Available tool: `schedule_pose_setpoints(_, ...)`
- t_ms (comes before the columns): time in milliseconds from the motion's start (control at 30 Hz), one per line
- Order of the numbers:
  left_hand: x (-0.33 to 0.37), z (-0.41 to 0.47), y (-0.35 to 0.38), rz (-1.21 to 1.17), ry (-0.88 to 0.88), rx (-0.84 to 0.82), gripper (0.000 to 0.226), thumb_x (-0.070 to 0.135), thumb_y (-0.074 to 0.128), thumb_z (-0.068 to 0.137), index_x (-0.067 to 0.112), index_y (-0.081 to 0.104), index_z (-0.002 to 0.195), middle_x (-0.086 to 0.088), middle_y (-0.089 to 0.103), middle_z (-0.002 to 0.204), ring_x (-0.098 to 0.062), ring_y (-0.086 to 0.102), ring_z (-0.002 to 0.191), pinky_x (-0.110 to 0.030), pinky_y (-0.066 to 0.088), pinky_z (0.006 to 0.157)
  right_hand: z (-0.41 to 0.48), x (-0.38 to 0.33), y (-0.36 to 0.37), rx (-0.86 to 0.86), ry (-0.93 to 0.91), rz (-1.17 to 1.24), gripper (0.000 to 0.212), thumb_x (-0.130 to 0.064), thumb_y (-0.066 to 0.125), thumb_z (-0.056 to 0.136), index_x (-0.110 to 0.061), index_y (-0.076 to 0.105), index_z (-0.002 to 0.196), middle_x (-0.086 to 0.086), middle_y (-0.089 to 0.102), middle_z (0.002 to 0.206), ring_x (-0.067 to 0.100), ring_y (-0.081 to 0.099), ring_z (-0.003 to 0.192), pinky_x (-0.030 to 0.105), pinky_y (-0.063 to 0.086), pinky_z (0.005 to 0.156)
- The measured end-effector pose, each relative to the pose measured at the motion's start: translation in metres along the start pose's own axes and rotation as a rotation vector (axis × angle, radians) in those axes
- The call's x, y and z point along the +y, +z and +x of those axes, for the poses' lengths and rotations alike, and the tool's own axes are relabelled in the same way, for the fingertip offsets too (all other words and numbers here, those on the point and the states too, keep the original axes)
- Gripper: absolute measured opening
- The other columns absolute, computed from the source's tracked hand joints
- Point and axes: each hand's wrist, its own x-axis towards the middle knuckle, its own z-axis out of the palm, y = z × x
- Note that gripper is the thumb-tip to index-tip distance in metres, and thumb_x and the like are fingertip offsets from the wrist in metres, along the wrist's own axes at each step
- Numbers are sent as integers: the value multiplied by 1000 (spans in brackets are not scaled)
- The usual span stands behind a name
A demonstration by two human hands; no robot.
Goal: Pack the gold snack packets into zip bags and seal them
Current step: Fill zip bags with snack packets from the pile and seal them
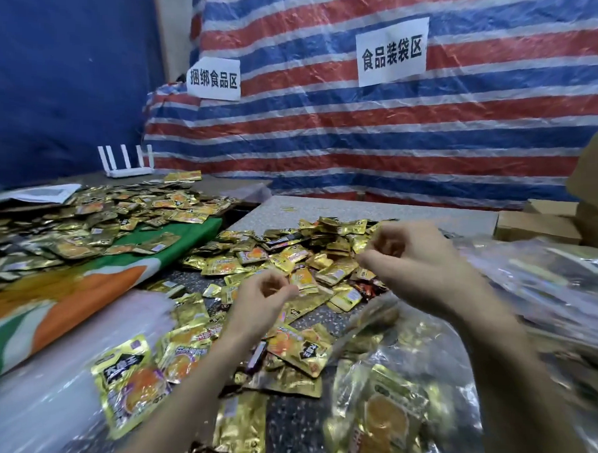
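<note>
Fingers [276, 287] curl inward on both hands; on the left hand [260, 306] the thumb tip meets the forefinger as in a pinch; the right hand [416, 262] is curled the same way, raised just above the pile; I cannot tell whether either holds anything, since any clear plastic edge between them is lost in blur.

Nearest task item: one zip bag [385, 418], lower right, lying under the right forearm, with several gold packets visible inside; its mouth seems to rise toward the hands; sealed or not, I cannot say.

Loose gold snack packets [323, 261] cover the table [360, 208] in front of the hands; a second heap [85, 224] lies on the green and orange cloth [134, 287] to the left; both large.

Stack of clear plastic [61, 370], lower left, looks like unused bags; blurred clear bags [545, 271] at the right edge may be finished ones, contents unreadable.

My judgement: early to middle of the job; one bag part-filled or about to be closed; most packets unpacked; sealing of this bag is the step in hand.
</note>
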Motion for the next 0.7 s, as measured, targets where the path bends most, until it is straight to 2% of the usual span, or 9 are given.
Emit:
schedule_pose_setpoints(133, -36, -24, -80, 237, -43, 142, 17, 17, 70, 90, 13, 69, 74, 2, 70, 71, 0, 60, 62, -14, 44, 58, 2, -8, 25, -120, -118, 25, 23, -30, 68, 80, -15, 67, 63, -5, 61, 56, 0, 52, 50, 17, 38, 46)
schedule_pose_setpoints(200, -54, -27, -116, 369, -62, 197, 26, 26, 68, 92, 17, 70, 69, 3, 70, 68, -7, 62, 63, -23, 42, 57, 5, -7, 35, -239, -115, -22, 17, -28, 70, 85, -20, 69, 70, -9, 65, 65, -5, 59, 59, 14, 42, 51)
schedule_pose_setpoints(267, -73, -25, -149, 533, -117, 240, 31, 33, 63, 94, 19, 68, 67, 1, 67, 65, -9, 58, 58, -30, 40, 57, 8, -3, 43, -388, -76, -90, 5, -27, 68, 90, -25, 71, 94, -10, 70, 90, -2, 64, 78, 15, 50, 63)
schedule_pose_setpoints(333, -94, -24, -176, 684, -228, 277, 20, 34, 60, 95, 19, 70, 86, -2, 73, 91, -12, 65, 78, -33, 48, 72, 8, 6, 44, -511, -17, -176, 22, -33, 64, 93, -23, 66, 113, -9, 68, 109, 2, 64, 89, 18, 54, 72)
schedule_pose_setpoints(400, -114, -26, -195, 860, -350, 285, 30, 32, 55, 95, 12, 63, 116, -11, 65, 123, -27, 61, 109, -37, 48, 89, 8, 13, 42, -578, 23, -303, 33, -47, 61, 94, -21, 67, 114, -8, 67, 111, 4, 64, 91, 27, 57, 83)
schedule_pose_setpoints(433, -121, -29, -201, 966, -398, 287, 35, 32, 52, 96, 9, 59, 121, -14, 61, 128, -31, 58, 114, -37, 48, 89, 8, 14, 40, -596, 32, -337, 35, -49, 59, 94, -21, 68, 112, -5, 68, 112, 5, 64, 90, 30, 57, 85)
schedule_pose_setpoints(500, -128, -35, -208, 1152, -420, 324, 33, 35, 49, 95, 10, 62, 110, -15, 65, 118, -33, 60, 108, -36, 49, 83, 8, 14, 38, -576, 30, -311, 33, -47, 57, 96, -19, 67, 112, 0, 69, 116, 5, 64, 89, 26, 57, 81)
schedule_pose_setpoints(567, -126, -38, -209, 1212, -376, 397, 27, 31, 53, 92, 10, 68, 85, -13, 72, 97, -32, 66, 92, -35, 52, 77, 9, 9, 36, -526, -6, -266, 34, -45, 56, 97, -19, 66, 116, -2, 69, 114, 3, 65, 89, 17, 56, 72)
schedule_pose_setpoints(700, -115, -39, -211, 1058, -402, 495, 24, 29, 79, 79, 13, 70, 64, -2, 69, 67, -24, 64, 66, -31, 52, 64, 5, 1, 37, -507, -84, -222, 31, -49, 57, 95, -26, 68, 113, -12, 68, 108, -2, 64, 89, 15, 53, 72)
